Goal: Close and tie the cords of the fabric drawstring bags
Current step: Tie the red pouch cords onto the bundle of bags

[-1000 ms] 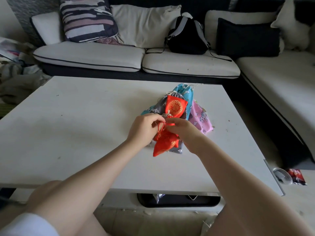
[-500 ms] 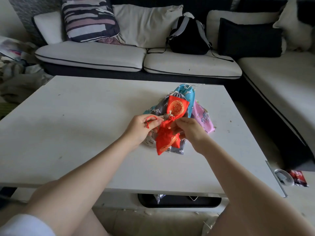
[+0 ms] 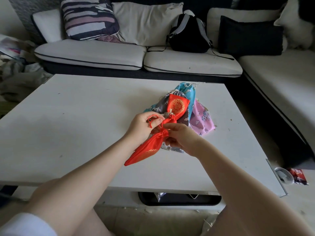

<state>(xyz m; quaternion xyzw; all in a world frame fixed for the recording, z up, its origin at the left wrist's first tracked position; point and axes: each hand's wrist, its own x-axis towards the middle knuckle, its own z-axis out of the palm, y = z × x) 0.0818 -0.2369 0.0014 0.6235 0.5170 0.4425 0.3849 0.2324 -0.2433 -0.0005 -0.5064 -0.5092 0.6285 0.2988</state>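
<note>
We see a shiny red drawstring bag [image 3: 148, 148], neck cinched, held above the white table [image 3: 68, 120], slanting bottom toward us-left. Our left hand [image 3: 142, 126] pinches its red cord [image 3: 152, 120]; right hand [image 3: 181, 139] grips the neck.

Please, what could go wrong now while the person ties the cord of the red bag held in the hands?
1. The left hand pinches only a thin red cord; it could slip before the knot forms.
2. The right hand holds the red bag at its gathered neck; a loose grip may let it reopen.
3. The pile of bags lies close behind; cords might snag.
</note>
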